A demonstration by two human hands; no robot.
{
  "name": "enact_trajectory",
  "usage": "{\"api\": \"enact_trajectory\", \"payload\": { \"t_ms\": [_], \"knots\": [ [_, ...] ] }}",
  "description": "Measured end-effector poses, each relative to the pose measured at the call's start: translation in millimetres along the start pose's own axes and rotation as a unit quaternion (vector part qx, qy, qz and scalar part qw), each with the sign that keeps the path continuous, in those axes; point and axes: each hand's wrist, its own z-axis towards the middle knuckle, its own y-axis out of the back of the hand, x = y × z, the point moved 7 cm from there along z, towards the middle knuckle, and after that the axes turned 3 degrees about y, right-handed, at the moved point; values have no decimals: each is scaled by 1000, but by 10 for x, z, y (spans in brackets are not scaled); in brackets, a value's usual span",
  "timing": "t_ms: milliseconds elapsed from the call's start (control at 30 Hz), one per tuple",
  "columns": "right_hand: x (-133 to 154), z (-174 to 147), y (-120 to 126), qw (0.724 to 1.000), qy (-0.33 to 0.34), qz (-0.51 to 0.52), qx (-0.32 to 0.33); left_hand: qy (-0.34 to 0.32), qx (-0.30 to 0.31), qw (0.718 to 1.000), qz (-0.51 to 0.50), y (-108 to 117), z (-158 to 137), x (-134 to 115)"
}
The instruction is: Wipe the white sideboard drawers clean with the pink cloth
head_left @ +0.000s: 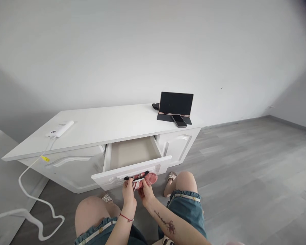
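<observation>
A white drawer (132,169) stands pulled out from the cabinet, its pale inside bare. At its black handle (147,173), a pinkish-red and white piece of cloth (151,178) is bunched, partly hidden by my hands. My left hand (128,191) is closed with its fingers at the handle and the cloth's left end; how much of each it grips is hard to make out. Beside it, my right hand (146,193) pinches the cloth from below. Whether the cloth passes through the handle or lies in front of it, I cannot tell.
On the white cabinet top (107,124) are a tablet (176,103) on a stand, a phone (179,121), a black item (155,106) and a white power bank (61,129). Its white cable (28,195) hangs at the left. My knees flank the drawer.
</observation>
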Motion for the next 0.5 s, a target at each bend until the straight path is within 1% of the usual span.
{"api": "enact_trajectory", "payload": {
  "t_ms": [67,100,167,233,300,367,433,500],
  "knots": [
    [-48,-17,-58,1000,-29,9,7,-12,-9,1000,6,12,5,-5],
    [-64,-21,-91,999,-33,6,15,-20,-12,1000,9,17,10,-8],
    [-48,-8,-146,999,-2,-14,38,-28,-17,999,18,32,24,-2],
    [9,27,-126,997,49,-37,42,-26,-19,999,31,52,42,9],
    [90,80,14,995,79,-60,7,-28,-14,998,54,63,59,2],
    [247,123,244,990,102,-79,-54,-42,-10,996,74,72,70,-29],
    [520,126,472,978,144,-104,-105,-57,-24,995,82,99,75,-54],
    [877,80,611,960,206,-144,-121,-58,-43,995,68,135,78,-41]
  ]
}}
